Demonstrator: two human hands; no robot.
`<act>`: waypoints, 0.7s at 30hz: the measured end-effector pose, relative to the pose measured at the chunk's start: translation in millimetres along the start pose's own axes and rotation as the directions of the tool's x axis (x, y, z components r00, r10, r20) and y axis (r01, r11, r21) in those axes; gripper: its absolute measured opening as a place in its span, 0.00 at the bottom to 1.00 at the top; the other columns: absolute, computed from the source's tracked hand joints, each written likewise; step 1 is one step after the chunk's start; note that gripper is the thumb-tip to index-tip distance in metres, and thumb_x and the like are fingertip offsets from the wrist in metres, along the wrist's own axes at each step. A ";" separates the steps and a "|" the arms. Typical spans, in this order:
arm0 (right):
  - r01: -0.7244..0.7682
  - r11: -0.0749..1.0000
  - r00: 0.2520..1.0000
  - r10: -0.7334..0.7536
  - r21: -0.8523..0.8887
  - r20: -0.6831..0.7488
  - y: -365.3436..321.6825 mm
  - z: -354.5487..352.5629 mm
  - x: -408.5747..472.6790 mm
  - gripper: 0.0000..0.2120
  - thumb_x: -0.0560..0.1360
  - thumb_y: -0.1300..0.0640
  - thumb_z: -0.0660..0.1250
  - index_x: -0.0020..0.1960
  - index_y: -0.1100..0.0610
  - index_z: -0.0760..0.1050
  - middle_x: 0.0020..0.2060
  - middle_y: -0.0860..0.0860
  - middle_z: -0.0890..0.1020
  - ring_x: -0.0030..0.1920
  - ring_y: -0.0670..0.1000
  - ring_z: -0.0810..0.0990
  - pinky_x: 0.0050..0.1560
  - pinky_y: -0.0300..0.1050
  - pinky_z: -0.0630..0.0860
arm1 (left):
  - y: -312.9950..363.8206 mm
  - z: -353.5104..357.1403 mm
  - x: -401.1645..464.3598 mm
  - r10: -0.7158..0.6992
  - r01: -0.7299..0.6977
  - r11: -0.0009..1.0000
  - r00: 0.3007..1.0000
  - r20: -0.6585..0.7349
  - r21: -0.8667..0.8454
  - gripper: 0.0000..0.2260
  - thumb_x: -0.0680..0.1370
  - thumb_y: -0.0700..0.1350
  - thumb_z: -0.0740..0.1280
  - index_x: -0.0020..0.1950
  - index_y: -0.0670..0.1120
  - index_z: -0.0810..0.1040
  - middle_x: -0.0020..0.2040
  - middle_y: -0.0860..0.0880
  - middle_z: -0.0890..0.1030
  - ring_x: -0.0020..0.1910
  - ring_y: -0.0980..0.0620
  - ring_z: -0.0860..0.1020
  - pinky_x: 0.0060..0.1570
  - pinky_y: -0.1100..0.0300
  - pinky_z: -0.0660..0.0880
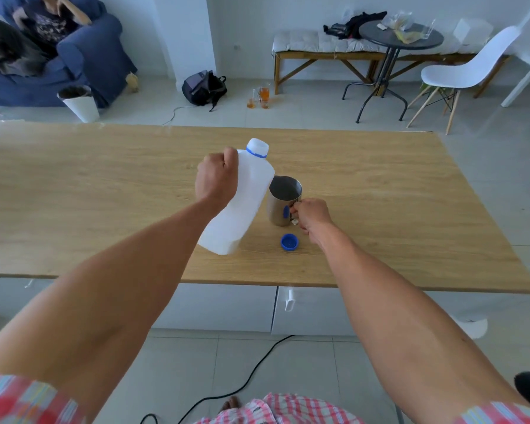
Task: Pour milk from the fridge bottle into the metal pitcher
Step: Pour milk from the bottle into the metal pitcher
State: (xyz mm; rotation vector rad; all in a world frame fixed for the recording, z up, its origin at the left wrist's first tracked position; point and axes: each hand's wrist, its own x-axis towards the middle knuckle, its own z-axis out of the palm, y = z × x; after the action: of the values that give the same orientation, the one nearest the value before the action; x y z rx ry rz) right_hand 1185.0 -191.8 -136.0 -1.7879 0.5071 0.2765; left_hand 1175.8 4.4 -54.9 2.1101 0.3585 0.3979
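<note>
In the centre of the frame, slightly left, the person's left hand (pixel 217 178) is closed around the upper body of a white plastic milk bottle (pixel 240 203), lifting it clear of the wooden table (pixel 104 191). The bottle is uncapped and tilted, its open neck with a blue ring pointing up and to the right, its base lower and to the left. Its shoulder sits just beside the rim of the metal pitcher (pixel 282 201), though contact between them cannot be judged. No milk is visible leaving the neck.

The pitcher stands upright on the table at mid-frame, just right of the bottle, its dark interior visible from above and a blue mark on its near side. Below it, nearer the bottom of the frame, a blue bottle cap (pixel 289 242) lies on the tabletop, apart from both vessels.

To the right of the pitcher, the right hand (pixel 311 214) has its fingers curled closed on the pitcher's handle at the vessel's right side.
</note>
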 end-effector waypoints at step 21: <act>0.077 0.997 0.997 -0.077 0.014 0.017 3.6 -1.5 3.3 0.11 0.81 0.65 0.60 0.44 0.61 0.79 0.33 0.51 0.75 0.31 0.48 0.68 0.29 0.41 0.62 | 0.9 27.8 19.2 -0.021 -0.194 0.797 0.937 0.348 0.573 0.16 0.80 0.50 0.55 0.34 0.45 0.66 0.34 0.47 0.68 0.30 0.49 0.65 0.30 0.57 0.61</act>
State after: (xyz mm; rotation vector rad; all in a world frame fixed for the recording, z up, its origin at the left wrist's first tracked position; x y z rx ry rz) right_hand 1186.1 -194.6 -140.0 -1.7864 0.4260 0.2348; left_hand 1204.7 -9.2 -65.7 2.7748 0.1923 -0.0575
